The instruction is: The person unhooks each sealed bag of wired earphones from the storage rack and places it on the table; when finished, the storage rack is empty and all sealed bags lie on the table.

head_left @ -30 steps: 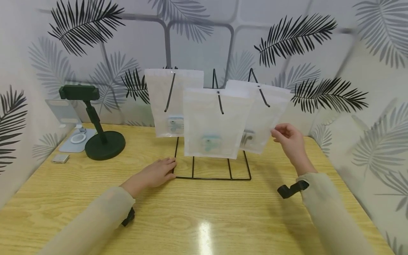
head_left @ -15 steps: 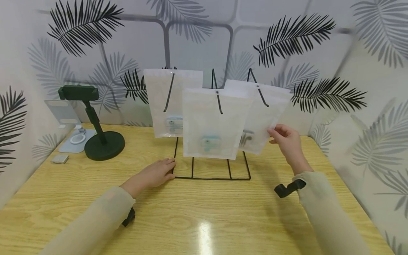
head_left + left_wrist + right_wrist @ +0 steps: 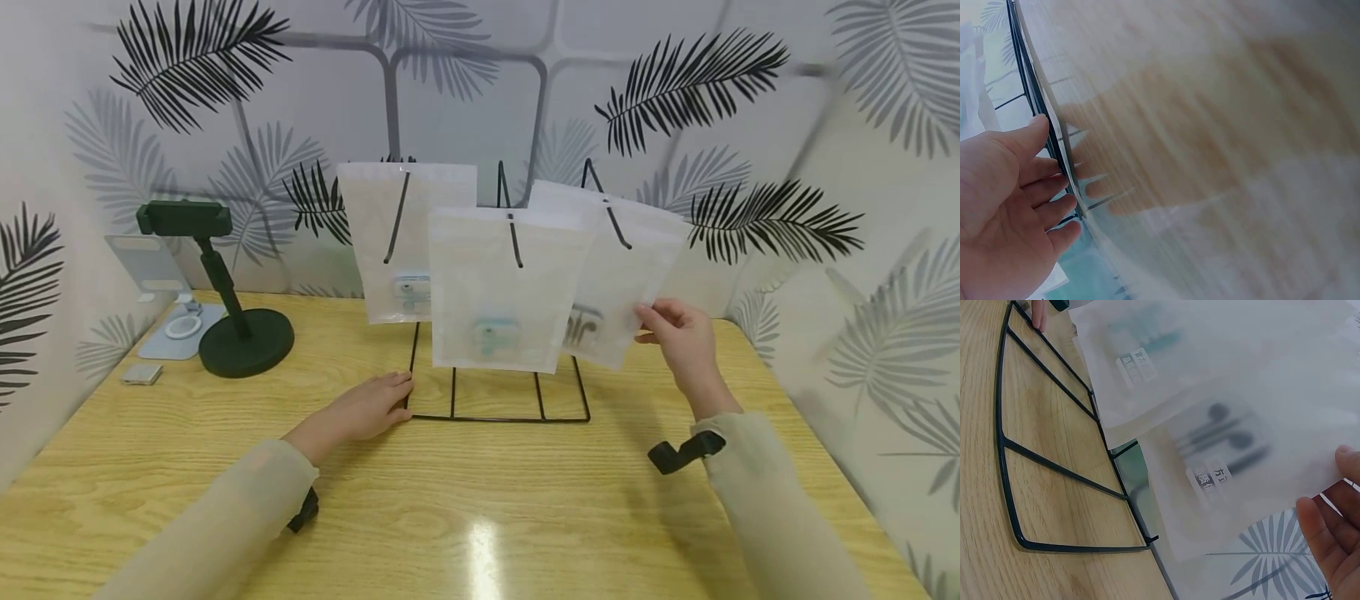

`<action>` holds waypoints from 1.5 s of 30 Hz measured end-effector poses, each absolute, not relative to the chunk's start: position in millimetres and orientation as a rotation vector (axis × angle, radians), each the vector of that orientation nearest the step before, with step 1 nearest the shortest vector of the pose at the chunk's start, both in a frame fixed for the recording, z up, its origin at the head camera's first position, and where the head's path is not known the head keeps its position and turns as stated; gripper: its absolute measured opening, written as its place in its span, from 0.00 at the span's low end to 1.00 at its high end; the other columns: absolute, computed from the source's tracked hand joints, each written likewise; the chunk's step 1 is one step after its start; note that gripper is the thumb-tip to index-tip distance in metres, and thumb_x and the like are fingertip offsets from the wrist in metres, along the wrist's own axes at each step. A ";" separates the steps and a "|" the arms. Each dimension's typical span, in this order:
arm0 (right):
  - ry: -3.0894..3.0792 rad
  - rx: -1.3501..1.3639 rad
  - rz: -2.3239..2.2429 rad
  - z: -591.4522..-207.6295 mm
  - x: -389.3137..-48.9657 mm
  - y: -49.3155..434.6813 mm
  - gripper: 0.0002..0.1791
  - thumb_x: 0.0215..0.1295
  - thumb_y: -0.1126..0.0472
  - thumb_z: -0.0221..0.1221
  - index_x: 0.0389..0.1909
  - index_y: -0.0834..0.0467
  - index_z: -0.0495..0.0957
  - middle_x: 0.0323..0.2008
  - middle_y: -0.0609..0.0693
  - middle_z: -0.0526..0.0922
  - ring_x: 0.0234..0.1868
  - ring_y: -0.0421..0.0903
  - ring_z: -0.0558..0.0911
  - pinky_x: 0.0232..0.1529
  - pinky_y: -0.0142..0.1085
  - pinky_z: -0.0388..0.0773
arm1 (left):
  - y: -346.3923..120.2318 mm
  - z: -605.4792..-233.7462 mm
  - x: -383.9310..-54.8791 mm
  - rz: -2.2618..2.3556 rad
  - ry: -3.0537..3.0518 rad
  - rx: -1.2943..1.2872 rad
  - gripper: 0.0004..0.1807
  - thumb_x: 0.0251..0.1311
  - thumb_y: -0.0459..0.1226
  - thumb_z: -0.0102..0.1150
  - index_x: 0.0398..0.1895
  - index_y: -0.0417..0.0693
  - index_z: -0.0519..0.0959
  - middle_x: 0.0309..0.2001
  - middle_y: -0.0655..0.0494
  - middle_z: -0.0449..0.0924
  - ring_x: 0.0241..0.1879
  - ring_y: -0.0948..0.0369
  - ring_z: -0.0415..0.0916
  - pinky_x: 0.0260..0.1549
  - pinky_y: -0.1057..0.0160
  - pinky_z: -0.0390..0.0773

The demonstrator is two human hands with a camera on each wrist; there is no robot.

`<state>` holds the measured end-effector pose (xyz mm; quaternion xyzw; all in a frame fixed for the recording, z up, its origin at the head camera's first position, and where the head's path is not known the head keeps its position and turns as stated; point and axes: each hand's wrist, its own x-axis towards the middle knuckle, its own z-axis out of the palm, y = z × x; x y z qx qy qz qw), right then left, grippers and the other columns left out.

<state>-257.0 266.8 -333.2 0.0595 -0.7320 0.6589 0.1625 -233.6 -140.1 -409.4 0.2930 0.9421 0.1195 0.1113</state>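
Three white translucent bags hang on the hooks of a black wire display rack [image 3: 501, 419]. Behind the right bag's [image 3: 618, 275] film are dark, earbud-like shapes [image 3: 1219, 434]; the middle bag [image 3: 510, 283] and left bag [image 3: 408, 225] contain bluish-green items. My right hand [image 3: 684, 342] pinches the right bag's lower right edge between thumb and fingers, and that bag hangs tilted. My left hand [image 3: 367, 407] rests with fairly straight fingers at the front left corner of the rack's base. In the left wrist view its fingertips touch the black wire.
A dark green phone stand [image 3: 246, 342] stands on the wooden table [image 3: 420, 517] at the left. Behind it is a grey folding stand [image 3: 180, 325] with a round pad. A small flat white item [image 3: 142, 373] lies near them. Leaf-patterned wall covering rises behind the rack.
My right hand moved in to the right bag's edge, then slightly down and right. The right bag now hangs more tilted. My left hand has stayed in place.
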 end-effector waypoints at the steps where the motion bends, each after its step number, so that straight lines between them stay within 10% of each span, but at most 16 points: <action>1: -2.082 0.171 1.879 -332.9 -255.6 266.5 0.07 0.58 0.61 0.63 0.30 0.63 0.81 0.25 0.45 0.80 0.26 0.39 0.78 0.27 0.30 0.81 | -140.0 -409.3 -233.7 0.349 2.767 0.862 0.29 0.67 0.40 0.49 0.66 0.30 0.58 0.66 0.36 0.53 0.66 0.43 0.49 0.63 0.45 0.52; 21: -1.953 0.154 1.876 -325.6 -228.6 267.8 0.10 0.57 0.68 0.63 0.31 0.75 0.78 0.24 0.48 0.80 0.23 0.39 0.81 0.26 0.30 0.81 | -140.1 -406.5 -233.5 0.334 2.763 0.868 0.29 0.67 0.39 0.48 0.66 0.30 0.58 0.66 0.35 0.54 0.66 0.43 0.50 0.63 0.47 0.53; 28: -1.940 0.139 1.796 -323.0 -217.8 268.2 0.03 0.56 0.70 0.63 0.25 0.61 0.83 0.22 0.47 0.81 0.21 0.39 0.81 0.24 0.29 0.80 | -140.7 -408.5 -234.7 0.337 2.765 0.871 0.30 0.67 0.40 0.48 0.66 0.30 0.58 0.66 0.36 0.53 0.66 0.43 0.50 0.63 0.47 0.53; 45: -2.052 0.074 1.550 -319.6 -186.1 273.7 0.02 0.56 0.70 0.62 0.27 0.64 0.83 0.20 0.42 0.82 0.17 0.39 0.80 0.22 0.25 0.78 | -138.4 -409.0 -235.7 0.351 2.758 0.857 0.30 0.67 0.40 0.49 0.66 0.31 0.57 0.67 0.36 0.53 0.66 0.43 0.50 0.63 0.48 0.53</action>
